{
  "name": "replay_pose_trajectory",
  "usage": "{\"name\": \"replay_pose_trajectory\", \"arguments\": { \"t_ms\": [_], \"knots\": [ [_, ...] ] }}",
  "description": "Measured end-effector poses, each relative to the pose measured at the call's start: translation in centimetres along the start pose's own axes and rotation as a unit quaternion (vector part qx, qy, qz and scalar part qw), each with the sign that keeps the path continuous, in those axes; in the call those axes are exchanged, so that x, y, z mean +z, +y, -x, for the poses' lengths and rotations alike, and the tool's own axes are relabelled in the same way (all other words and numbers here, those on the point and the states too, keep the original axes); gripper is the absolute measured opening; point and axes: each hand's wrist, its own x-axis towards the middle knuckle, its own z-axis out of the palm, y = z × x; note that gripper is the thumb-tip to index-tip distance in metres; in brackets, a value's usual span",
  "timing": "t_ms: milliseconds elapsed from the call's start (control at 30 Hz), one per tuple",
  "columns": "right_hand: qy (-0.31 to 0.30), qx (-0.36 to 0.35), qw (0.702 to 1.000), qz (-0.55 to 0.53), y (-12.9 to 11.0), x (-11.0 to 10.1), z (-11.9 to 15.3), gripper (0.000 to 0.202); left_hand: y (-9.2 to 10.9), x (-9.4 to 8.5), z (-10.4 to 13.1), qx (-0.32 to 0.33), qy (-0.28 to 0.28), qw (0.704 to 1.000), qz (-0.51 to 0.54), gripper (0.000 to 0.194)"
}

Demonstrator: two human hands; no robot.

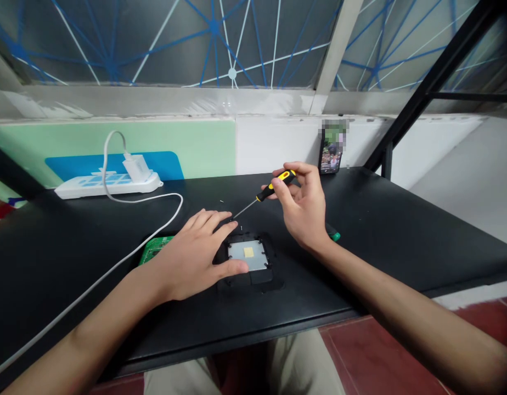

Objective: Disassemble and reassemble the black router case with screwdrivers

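Note:
My right hand [300,206] grips the handle of a black and yellow screwdriver [274,186], whose shaft slants down to the left. The tip is near the fingertips of my left hand [200,249], by the far edge of a black plastic housing [262,276]. Set in that housing is a pale grey panel [257,260] with a small yellow square [248,252] on it. My left hand lies over the housing's left side with its fingers stretched out and thumb on the panel's near edge. A green circuit board [155,247] is partly hidden behind my left hand.
At the back left lies a white power strip [109,185] with a charger [136,168] plugged in; its white cable [155,232] crosses the table's left side. A phone [331,148] leans at the back right. A green-tipped tool [334,235] lies partly behind my right wrist.

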Motion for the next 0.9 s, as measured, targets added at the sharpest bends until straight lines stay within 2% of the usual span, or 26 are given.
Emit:
{"name": "replay_pose_trajectory", "arguments": {
  "t_ms": [367,700,900],
  "knots": [
    [-0.008,-0.007,1.0,-0.005,-0.2,0.1,0.2,0.028,-0.5,0.1,-0.2,0.014,0.007,1.0,-0.009,0.069],
    [0.016,-0.043,0.999,0.026,-0.1,-0.2,-0.2,0.028,-0.9,0.7,-0.1,0.0,0.013,1.0,-0.01,0.064],
    [0.023,-0.046,0.998,0.028,-0.5,-0.1,-0.1,0.029,-0.3,-0.4,0.0,-0.002,0.002,1.0,-0.002,0.071]
  ]
}}
